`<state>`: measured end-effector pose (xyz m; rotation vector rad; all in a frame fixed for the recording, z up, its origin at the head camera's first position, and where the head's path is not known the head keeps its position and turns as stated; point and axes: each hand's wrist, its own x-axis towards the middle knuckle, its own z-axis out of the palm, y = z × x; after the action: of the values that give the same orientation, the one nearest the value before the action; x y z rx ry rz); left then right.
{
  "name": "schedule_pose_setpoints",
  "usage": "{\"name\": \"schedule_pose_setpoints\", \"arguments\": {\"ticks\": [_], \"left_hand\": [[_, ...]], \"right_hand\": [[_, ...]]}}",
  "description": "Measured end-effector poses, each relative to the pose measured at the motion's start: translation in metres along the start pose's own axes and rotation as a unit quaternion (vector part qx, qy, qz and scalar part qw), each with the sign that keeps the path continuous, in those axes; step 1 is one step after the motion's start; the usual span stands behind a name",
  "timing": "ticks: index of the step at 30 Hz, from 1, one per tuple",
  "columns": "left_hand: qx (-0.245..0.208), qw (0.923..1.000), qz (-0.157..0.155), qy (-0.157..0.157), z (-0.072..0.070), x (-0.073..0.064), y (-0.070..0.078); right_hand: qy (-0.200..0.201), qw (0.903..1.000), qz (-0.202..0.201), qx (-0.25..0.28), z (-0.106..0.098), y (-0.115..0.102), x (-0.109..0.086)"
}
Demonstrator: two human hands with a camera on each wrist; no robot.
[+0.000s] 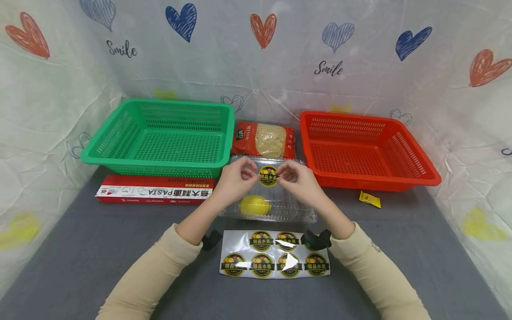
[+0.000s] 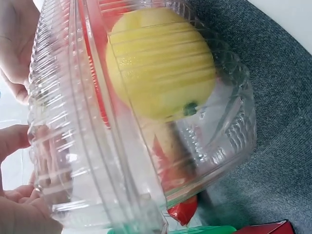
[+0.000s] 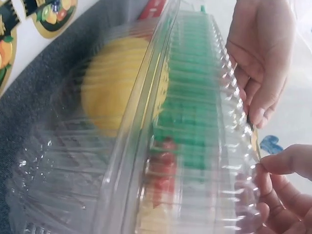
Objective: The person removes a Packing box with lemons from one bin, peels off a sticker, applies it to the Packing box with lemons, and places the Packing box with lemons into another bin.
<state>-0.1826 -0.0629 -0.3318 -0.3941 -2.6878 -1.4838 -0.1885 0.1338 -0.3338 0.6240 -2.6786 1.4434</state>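
Observation:
A round black-and-yellow fruit sticker (image 1: 268,176) is held over the lid of a clear plastic clamshell box (image 1: 290,202). My left hand (image 1: 237,180) pinches the sticker's left edge between thumb and fingertips. On the opposite edge, the thumb and index finger of my right hand (image 1: 299,181) pinch it too; the right wrist view shows the sticker edge-on between the hands. Inside the closed box lies a yellow lemon-like fruit (image 2: 161,63). Nearer me lies a white sheet of matching stickers (image 1: 236,242), its upper left spot bare.
A green basket (image 1: 160,170) stands at the back left, a red basket (image 1: 372,182) at the back right. Between them lies a red bag (image 1: 264,138) of pale contents. A red pasta box (image 1: 154,190) lies before the green basket; a small yellow packet (image 1: 370,199) lies at right.

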Motion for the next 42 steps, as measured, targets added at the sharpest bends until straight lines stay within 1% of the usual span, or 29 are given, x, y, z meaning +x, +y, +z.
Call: {"name": "schedule_pose_setpoints", "arguments": {"ticks": [6,9,13,15,19,24,26,33,37,42], "left_hand": [[0.009,0.9999,-0.008,0.008,0.002,0.003,-0.001],[0.019,0.9998,-0.007,0.007,0.003,0.003,-0.002],[0.047,0.9989,0.005,0.003,0.005,0.004,-0.004],[0.066,0.9978,0.009,0.003,0.007,0.005,-0.006],[0.112,0.9935,0.022,0.003,0.011,0.007,-0.007],[0.165,0.985,0.048,0.008,0.016,0.008,-0.007],[0.179,0.9827,0.048,0.007,0.017,0.008,-0.006],[0.202,0.979,0.027,-0.01,0.019,0.009,-0.002],[0.213,0.9764,0.032,-0.008,0.021,0.009,-0.002],[0.228,0.9729,0.04,-0.004,0.022,0.006,-0.002]], "right_hand": [[0.004,0.9995,0.024,-0.02,0.001,0.001,0.004],[0.008,0.9986,0.03,-0.043,0.003,0.002,0.005],[0.012,0.9967,0.026,-0.076,0.007,0.005,0.007],[0.011,0.9963,0.026,-0.081,0.008,0.006,0.007],[0.009,0.9953,0.029,-0.092,0.01,0.01,0.008],[0.005,0.9942,0.033,-0.103,0.012,0.012,0.009],[0.004,0.9938,0.035,-0.106,0.012,0.012,0.01],[0.006,0.9922,0.043,-0.117,0.013,0.012,0.01],[0.009,0.9919,0.048,-0.118,0.014,0.013,0.011],[0.013,0.9915,0.043,-0.122,0.015,0.014,0.011]]}}
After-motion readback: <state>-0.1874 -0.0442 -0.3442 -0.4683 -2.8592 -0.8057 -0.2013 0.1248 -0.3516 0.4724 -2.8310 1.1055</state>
